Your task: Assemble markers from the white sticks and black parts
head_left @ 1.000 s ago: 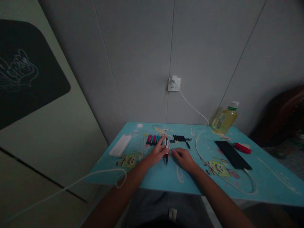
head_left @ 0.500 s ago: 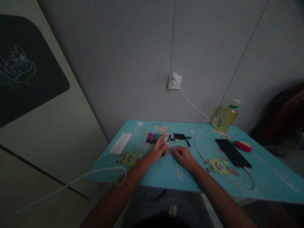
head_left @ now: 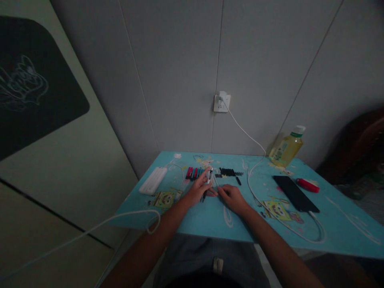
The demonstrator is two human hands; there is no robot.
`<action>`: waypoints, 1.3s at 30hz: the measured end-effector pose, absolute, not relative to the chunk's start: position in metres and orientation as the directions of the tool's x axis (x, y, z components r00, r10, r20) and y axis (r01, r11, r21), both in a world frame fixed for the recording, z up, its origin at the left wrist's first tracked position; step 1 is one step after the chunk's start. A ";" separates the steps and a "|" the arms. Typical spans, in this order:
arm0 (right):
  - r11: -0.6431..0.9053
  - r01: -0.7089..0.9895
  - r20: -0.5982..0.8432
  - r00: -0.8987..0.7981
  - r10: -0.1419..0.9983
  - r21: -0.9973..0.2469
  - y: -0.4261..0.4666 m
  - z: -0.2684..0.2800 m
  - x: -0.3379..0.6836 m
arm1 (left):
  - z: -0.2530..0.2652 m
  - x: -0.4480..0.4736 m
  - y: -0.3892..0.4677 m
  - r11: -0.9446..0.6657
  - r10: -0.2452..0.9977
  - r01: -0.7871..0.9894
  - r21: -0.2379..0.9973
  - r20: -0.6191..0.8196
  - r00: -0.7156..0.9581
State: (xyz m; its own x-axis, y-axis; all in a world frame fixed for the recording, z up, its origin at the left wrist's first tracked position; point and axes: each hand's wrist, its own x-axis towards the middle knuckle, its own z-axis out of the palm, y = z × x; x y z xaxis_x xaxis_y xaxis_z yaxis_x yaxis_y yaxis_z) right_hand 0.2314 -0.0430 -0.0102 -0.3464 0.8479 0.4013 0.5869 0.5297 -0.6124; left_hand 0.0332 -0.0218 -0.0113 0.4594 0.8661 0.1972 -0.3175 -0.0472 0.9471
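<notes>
My left hand (head_left: 198, 191) is closed around a slim black-and-white pen (head_left: 209, 178), which slants from above the fingertips down past the palm. Just to the right, my right hand (head_left: 232, 198) rests on the table with its fingers curled together; whatever they may pinch is hidden. Several thin white rods, like pen refills (head_left: 214, 181), fan out between the two hands. Beyond my left hand lies a row of red, blue and black pen barrels (head_left: 193, 173), partly covered by its fingers. Small black parts (head_left: 228, 172) are lined up behind my right hand, with a single black piece (head_left: 238, 181) apart from them.
On the blue cartoon-print table (head_left: 192, 224), a white power bank (head_left: 153, 181) with a cable lies left. To the right are a black phone (head_left: 295, 193) on a white charging cable (head_left: 255, 192), a red object (head_left: 307, 185) and a yellow drink bottle (head_left: 288, 149). A wall socket (head_left: 222, 103) is behind.
The pen in my left hand has turned more upright, and its black lower end now shows below the palm. My right hand has stayed in about the same place.
</notes>
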 end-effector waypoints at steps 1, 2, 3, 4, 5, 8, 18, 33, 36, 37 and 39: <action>0.530 0.588 0.402 -0.346 0.848 -0.611 -0.043 -0.010 0.231 | -0.011 0.033 -0.022 -0.048 0.870 -0.306 0.951 0.190 0.455; 0.530 0.589 0.402 -0.347 0.848 -0.610 -0.043 -0.011 0.231 | -0.010 0.033 -0.022 -0.051 0.874 -0.292 0.955 0.184 0.450; 0.530 0.590 0.401 -0.347 0.848 -0.609 -0.043 -0.011 0.231 | -0.009 0.032 -0.023 -0.056 0.878 -0.279 0.959 0.181 0.444; 0.529 0.591 0.400 -0.348 0.848 -0.608 -0.044 -0.011 0.232 | -0.008 0.032 -0.023 -0.060 0.879 -0.267 0.962 0.178 0.442; 0.529 0.592 0.399 -0.348 0.848 -0.608 -0.044 -0.011 0.232 | -0.007 0.032 -0.024 -0.062 0.879 -0.259 0.964 0.176 0.443; 0.528 0.589 0.393 -0.353 0.849 -0.612 -0.044 -0.011 0.232 | -0.004 0.031 -0.026 -0.065 0.871 -0.245 0.967 0.175 0.459; 0.532 0.590 0.382 -0.369 0.847 -0.608 -0.044 -0.011 0.232 | -0.005 0.030 -0.029 -0.097 0.860 -0.193 0.976 0.180 0.477; 0.543 0.590 0.386 -0.382 0.840 -0.597 -0.045 -0.008 0.231 | -0.011 0.033 -0.025 -0.130 0.870 -0.211 0.969 0.213 0.444; 0.544 0.588 0.387 -0.383 0.839 -0.598 -0.044 -0.009 0.232 | -0.010 0.033 -0.025 -0.140 0.876 -0.225 0.964 0.226 0.426; 0.544 0.588 0.386 -0.384 0.839 -0.599 -0.044 -0.009 0.232 | -0.009 0.033 -0.026 -0.146 0.879 -0.230 0.962 0.233 0.417; 0.544 0.586 0.382 -0.387 0.839 -0.600 -0.044 -0.009 0.232 | -0.006 0.033 -0.026 -0.160 0.887 -0.249 0.955 0.250 0.388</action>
